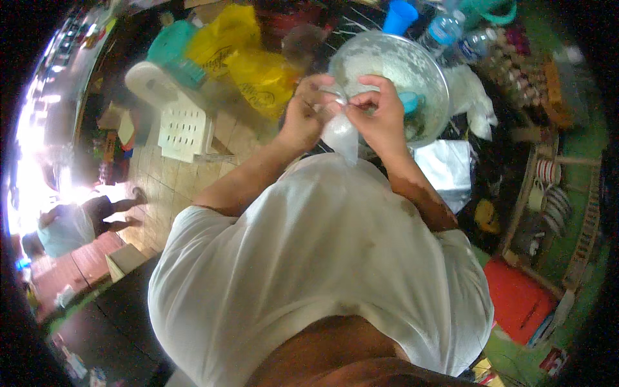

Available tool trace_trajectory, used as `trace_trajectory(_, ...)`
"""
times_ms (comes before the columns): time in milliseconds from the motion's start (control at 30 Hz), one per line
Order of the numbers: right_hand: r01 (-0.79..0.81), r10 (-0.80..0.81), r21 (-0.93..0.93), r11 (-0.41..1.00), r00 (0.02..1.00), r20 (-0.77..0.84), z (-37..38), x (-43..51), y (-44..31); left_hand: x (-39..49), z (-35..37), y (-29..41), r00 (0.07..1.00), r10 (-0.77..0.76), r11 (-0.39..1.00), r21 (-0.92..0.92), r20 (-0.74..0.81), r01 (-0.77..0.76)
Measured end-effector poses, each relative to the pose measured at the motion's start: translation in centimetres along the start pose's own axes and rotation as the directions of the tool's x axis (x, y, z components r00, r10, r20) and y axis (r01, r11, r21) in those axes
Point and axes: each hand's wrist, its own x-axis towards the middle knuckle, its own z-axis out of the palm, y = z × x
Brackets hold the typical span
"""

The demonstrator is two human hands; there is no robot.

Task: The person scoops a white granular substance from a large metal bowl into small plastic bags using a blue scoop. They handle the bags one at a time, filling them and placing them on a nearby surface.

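Between my two hands hangs a small clear plastic bag (341, 135) with whitish contents, gathered at its neck. My left hand (309, 104) pinches one side of that neck, and my right hand (379, 109) pinches the other side with thumb and forefinger. Just beyond them sits a large metal basin (437, 72) holding a white powdery or grainy substance (387, 65). A light-blue scoop or cup (410, 102) rests in the basin, partly hidden behind my right hand. To the right, below the basin, lies a stack of clear plastic bags (442, 167).
Behind the basin stand a blue plastic cup (400, 18) and water bottles (442, 30). Yellow plastic bags (261, 77) lie left of the basin. Further left is a white plastic chair (181, 126) on the tiled floor. A person (72, 225) is at far left; a dish rack (546, 193) stands right.
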Motion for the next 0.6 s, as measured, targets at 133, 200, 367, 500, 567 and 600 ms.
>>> trace_trajectory(133, -0.126, 0.102, 0.224, 0.966, 0.988, 0.112, 0.1, 0.8, 1.2, -0.5, 0.7, -0.5, 0.995, -0.074, 0.966, -0.254, -0.071, 0.053)
trace_trajectory(200, -0.076, 0.045, 0.257, 0.964, 0.991, 0.126, 0.0, 1.2, 2.0, -0.8, 1.0, -0.7, 0.99, -0.124, 0.953, -0.286, -0.067, 0.1)
trace_trajectory(367, -0.138, 0.078, 0.291, 0.947, 0.975, 0.21, -0.2, 2.6, 3.3, 0.1, 2.0, -1.3, 0.979, 0.111, 0.974, 0.213, -0.169, -0.074)
trace_trajectory(500, -0.052, -0.042, 0.397, 0.916, 0.974, 0.224, 0.9, 3.2, 3.3, 0.3, 2.9, -1.6, 0.867, -0.444, 0.828, -0.473, -0.226, 0.301)
trace_trajectory(567, 0.071, -0.14, 0.308, 0.949, 0.969, 0.206, 1.4, 3.3, 2.9, 0.1, 2.8, -1.9, 0.793, -0.524, 0.841, -0.338, -0.31, 0.423)
trace_trajectory(600, 0.151, -0.194, 0.212, 0.966, 0.961, 0.198, 1.6, 3.3, 2.6, -0.1, 2.7, -2.1, 0.778, -0.546, 0.836, -0.254, -0.31, 0.486)
